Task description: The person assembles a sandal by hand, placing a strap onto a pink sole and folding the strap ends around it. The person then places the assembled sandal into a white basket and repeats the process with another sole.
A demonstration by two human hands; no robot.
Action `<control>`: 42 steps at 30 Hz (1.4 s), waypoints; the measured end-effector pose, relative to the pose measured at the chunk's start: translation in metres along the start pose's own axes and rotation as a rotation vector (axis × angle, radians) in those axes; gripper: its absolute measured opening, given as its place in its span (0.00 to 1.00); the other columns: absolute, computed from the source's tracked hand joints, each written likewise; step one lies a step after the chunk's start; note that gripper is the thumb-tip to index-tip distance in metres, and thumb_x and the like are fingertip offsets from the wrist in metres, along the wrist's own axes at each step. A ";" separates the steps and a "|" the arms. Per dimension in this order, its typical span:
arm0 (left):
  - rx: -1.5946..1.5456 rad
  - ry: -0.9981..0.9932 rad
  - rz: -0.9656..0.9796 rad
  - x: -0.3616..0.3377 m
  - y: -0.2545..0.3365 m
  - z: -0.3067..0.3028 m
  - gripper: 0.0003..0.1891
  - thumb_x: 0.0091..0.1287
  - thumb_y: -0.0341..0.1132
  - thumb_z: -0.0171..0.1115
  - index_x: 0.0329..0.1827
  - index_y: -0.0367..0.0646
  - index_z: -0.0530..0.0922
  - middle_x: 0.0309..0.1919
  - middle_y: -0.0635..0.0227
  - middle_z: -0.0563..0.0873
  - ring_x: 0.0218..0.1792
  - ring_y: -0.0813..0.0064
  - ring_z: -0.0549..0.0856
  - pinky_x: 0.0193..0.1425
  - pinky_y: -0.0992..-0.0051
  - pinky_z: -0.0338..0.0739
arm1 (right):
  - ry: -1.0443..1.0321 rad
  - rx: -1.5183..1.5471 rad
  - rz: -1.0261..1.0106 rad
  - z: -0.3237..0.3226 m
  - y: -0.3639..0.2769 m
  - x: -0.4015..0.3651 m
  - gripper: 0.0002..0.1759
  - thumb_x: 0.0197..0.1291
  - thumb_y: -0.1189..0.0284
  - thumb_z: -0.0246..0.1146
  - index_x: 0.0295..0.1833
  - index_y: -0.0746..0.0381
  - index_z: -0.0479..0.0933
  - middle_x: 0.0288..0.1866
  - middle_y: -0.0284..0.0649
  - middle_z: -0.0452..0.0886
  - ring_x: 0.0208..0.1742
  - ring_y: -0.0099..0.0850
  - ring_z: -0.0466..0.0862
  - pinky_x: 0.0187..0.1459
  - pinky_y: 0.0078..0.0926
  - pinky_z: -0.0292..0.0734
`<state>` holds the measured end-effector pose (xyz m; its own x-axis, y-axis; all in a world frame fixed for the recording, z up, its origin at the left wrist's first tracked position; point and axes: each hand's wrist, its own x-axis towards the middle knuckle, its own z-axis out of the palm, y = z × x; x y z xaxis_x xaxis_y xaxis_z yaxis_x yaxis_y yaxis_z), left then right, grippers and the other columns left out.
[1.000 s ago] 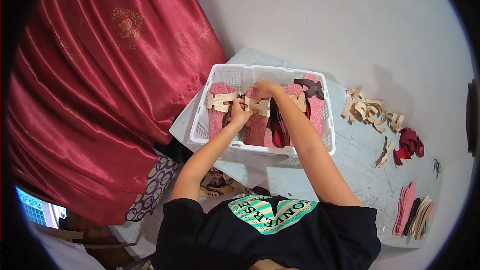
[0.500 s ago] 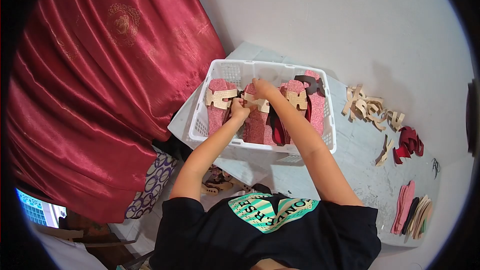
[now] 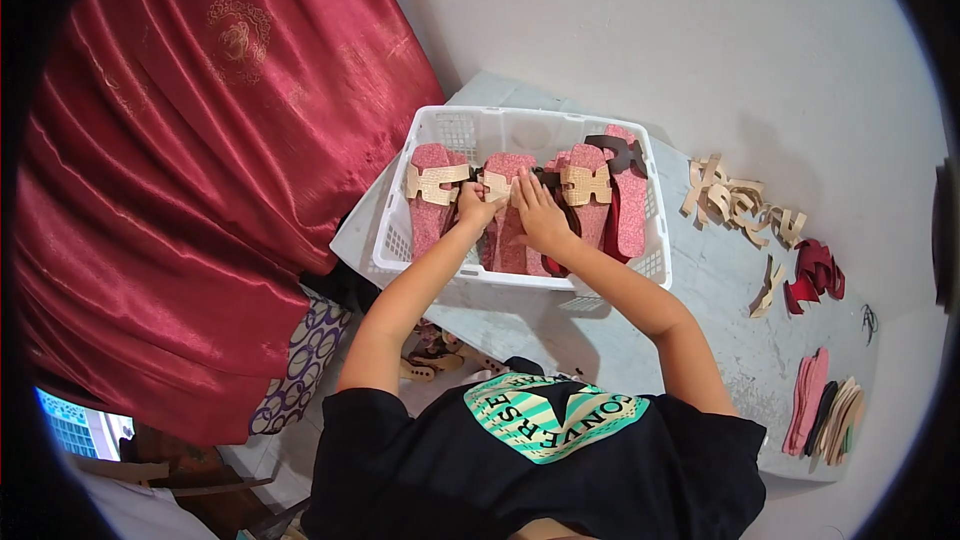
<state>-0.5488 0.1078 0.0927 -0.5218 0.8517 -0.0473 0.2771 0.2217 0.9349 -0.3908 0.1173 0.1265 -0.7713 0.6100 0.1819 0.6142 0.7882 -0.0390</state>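
Observation:
A white plastic basket point(image 3: 378, 230) holds several sandals with pink speckled soles. My left hand point(image 3: 474, 210) is closed at the left edge of the middle sandal point(image 3: 510, 163), its fingers on the cream strap. My right hand point(image 3: 543, 217) lies with fingers stretched over the right side of the same sandal and strap. To the left is another sandal point(image 3: 432, 225) with a cream crocodile-patterned strap. Right of my right hand sits a third cream-strapped sandal point(image 3: 588, 187), and beyond it one with a dark brown strap point(image 3: 617, 152). My hands hide part of the middle strap.
The basket stands on a grey-white table point(image 3: 690, 340) against a wall. On the right lie cream strap pieces point(image 3: 738, 202), dark red strap pieces point(image 3: 815, 275) and a row of pink, black and beige pieces point(image 3: 825, 410). A red curtain point(image 3: 200, 190) hangs at the left.
My right hand has moved down from the toe end of the middle sandal and now lies spread over its strap. My left hand stays at the strap's left side.

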 end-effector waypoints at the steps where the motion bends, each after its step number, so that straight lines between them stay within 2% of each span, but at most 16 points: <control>1: -0.022 -0.018 -0.027 -0.004 0.006 -0.001 0.29 0.43 0.32 0.78 0.45 0.38 0.68 0.38 0.66 0.75 0.38 0.76 0.77 0.40 0.77 0.76 | -0.034 -0.014 0.030 0.001 -0.001 0.000 0.65 0.32 0.52 0.75 0.70 0.73 0.46 0.74 0.57 0.42 0.75 0.48 0.47 0.70 0.40 0.52; 4: -0.121 -0.053 -0.056 -0.001 0.000 -0.001 0.29 0.44 0.31 0.78 0.45 0.37 0.67 0.38 0.66 0.74 0.36 0.78 0.76 0.33 0.78 0.77 | -0.010 -0.150 0.004 0.008 0.000 0.004 0.69 0.29 0.48 0.75 0.70 0.73 0.44 0.74 0.56 0.41 0.75 0.48 0.46 0.71 0.39 0.51; 8: -0.206 -0.093 -0.044 0.004 -0.008 0.002 0.28 0.46 0.29 0.77 0.44 0.38 0.66 0.38 0.67 0.73 0.33 0.80 0.75 0.25 0.82 0.77 | -0.066 -0.127 0.010 0.012 0.004 0.004 0.71 0.29 0.46 0.74 0.71 0.72 0.42 0.75 0.56 0.40 0.76 0.46 0.45 0.71 0.41 0.50; 10: -0.160 -0.089 -0.032 0.006 -0.010 0.002 0.27 0.46 0.30 0.76 0.44 0.38 0.66 0.38 0.67 0.72 0.34 0.80 0.75 0.26 0.81 0.78 | -0.051 -0.152 0.011 0.014 0.003 0.004 0.70 0.29 0.47 0.74 0.71 0.72 0.43 0.74 0.57 0.42 0.75 0.48 0.48 0.70 0.42 0.52; 14: -0.019 -0.064 -0.023 0.011 -0.015 0.002 0.26 0.47 0.32 0.76 0.43 0.39 0.67 0.37 0.67 0.73 0.33 0.79 0.76 0.26 0.80 0.78 | -0.045 -0.274 0.035 0.018 -0.001 0.007 0.69 0.30 0.45 0.74 0.71 0.72 0.44 0.74 0.56 0.43 0.75 0.47 0.48 0.70 0.43 0.50; 17: 0.021 -0.049 0.055 0.024 -0.037 0.006 0.26 0.47 0.33 0.76 0.42 0.40 0.67 0.35 0.68 0.74 0.32 0.79 0.77 0.25 0.80 0.77 | -0.109 -0.336 0.034 0.007 -0.003 0.008 0.69 0.31 0.43 0.72 0.71 0.71 0.44 0.74 0.56 0.43 0.75 0.46 0.48 0.71 0.43 0.48; 19: 0.031 -0.047 0.086 0.023 -0.034 0.006 0.25 0.47 0.33 0.76 0.41 0.40 0.67 0.33 0.68 0.75 0.32 0.80 0.77 0.25 0.80 0.77 | -0.176 -0.375 0.033 0.004 -0.003 0.009 0.67 0.34 0.42 0.70 0.72 0.70 0.43 0.75 0.55 0.40 0.76 0.46 0.43 0.72 0.45 0.41; 22: 0.099 -0.014 0.135 0.017 -0.030 0.003 0.24 0.49 0.34 0.75 0.40 0.39 0.68 0.31 0.69 0.76 0.29 0.78 0.78 0.27 0.78 0.77 | -0.178 -0.433 0.024 0.001 -0.005 0.009 0.67 0.35 0.40 0.69 0.72 0.70 0.45 0.75 0.55 0.40 0.76 0.46 0.42 0.72 0.48 0.39; 24: 0.270 0.072 0.312 0.014 -0.028 0.002 0.26 0.46 0.42 0.75 0.39 0.37 0.70 0.31 0.58 0.80 0.33 0.60 0.81 0.39 0.68 0.76 | -0.178 -0.440 0.021 -0.001 -0.005 0.008 0.67 0.35 0.40 0.68 0.72 0.69 0.45 0.75 0.55 0.41 0.76 0.47 0.42 0.71 0.49 0.38; 28: 0.510 0.017 0.404 -0.015 0.021 -0.018 0.26 0.49 0.44 0.73 0.41 0.36 0.70 0.33 0.53 0.82 0.36 0.53 0.82 0.40 0.63 0.77 | -0.172 -0.428 0.032 -0.006 -0.006 0.006 0.67 0.35 0.38 0.67 0.72 0.69 0.45 0.75 0.55 0.41 0.76 0.46 0.41 0.71 0.51 0.36; 30: 0.615 -0.035 0.340 -0.018 0.027 -0.022 0.27 0.52 0.47 0.70 0.43 0.34 0.70 0.34 0.51 0.83 0.37 0.50 0.83 0.39 0.60 0.78 | -0.145 -0.425 0.034 -0.006 -0.006 0.006 0.67 0.34 0.38 0.67 0.72 0.69 0.46 0.75 0.54 0.42 0.76 0.46 0.41 0.71 0.52 0.36; 32: 0.657 -0.014 0.392 -0.020 0.028 -0.025 0.28 0.51 0.50 0.70 0.41 0.33 0.72 0.32 0.51 0.84 0.35 0.50 0.84 0.37 0.59 0.78 | -0.130 -0.415 0.032 -0.003 -0.005 0.003 0.67 0.34 0.38 0.67 0.72 0.69 0.46 0.75 0.54 0.42 0.76 0.46 0.42 0.71 0.52 0.36; 35: 0.625 -0.005 0.325 -0.027 0.045 -0.037 0.26 0.49 0.52 0.71 0.33 0.34 0.75 0.28 0.51 0.83 0.32 0.52 0.83 0.36 0.61 0.78 | -0.055 -0.455 0.021 -0.012 -0.008 -0.002 0.68 0.31 0.38 0.69 0.71 0.69 0.47 0.75 0.52 0.45 0.76 0.44 0.45 0.71 0.51 0.37; 38: 0.545 0.024 0.365 -0.020 0.030 -0.036 0.26 0.49 0.53 0.71 0.33 0.36 0.76 0.27 0.52 0.83 0.31 0.52 0.83 0.35 0.61 0.77 | -0.063 -0.433 0.043 -0.017 -0.006 -0.008 0.68 0.31 0.39 0.69 0.72 0.68 0.47 0.75 0.51 0.46 0.76 0.43 0.45 0.71 0.51 0.38; 40: 0.536 0.025 0.368 -0.020 0.030 -0.035 0.26 0.49 0.54 0.70 0.33 0.36 0.76 0.26 0.52 0.83 0.31 0.53 0.83 0.35 0.61 0.77 | 0.062 -0.298 0.030 -0.016 -0.004 -0.009 0.67 0.32 0.40 0.69 0.71 0.68 0.47 0.74 0.50 0.47 0.76 0.42 0.46 0.71 0.51 0.38; 42: 0.530 0.029 0.374 -0.021 0.032 -0.038 0.26 0.49 0.54 0.70 0.33 0.37 0.77 0.26 0.53 0.83 0.31 0.54 0.83 0.35 0.62 0.77 | 0.082 -0.276 0.016 -0.018 -0.006 -0.011 0.65 0.33 0.39 0.68 0.71 0.68 0.48 0.74 0.50 0.47 0.76 0.43 0.46 0.71 0.52 0.38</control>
<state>-0.5596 0.0791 0.1364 -0.3323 0.9053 0.2645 0.8010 0.1228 0.5860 -0.3829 0.1045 0.1421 -0.7519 0.6047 0.2627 0.6572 0.7195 0.2247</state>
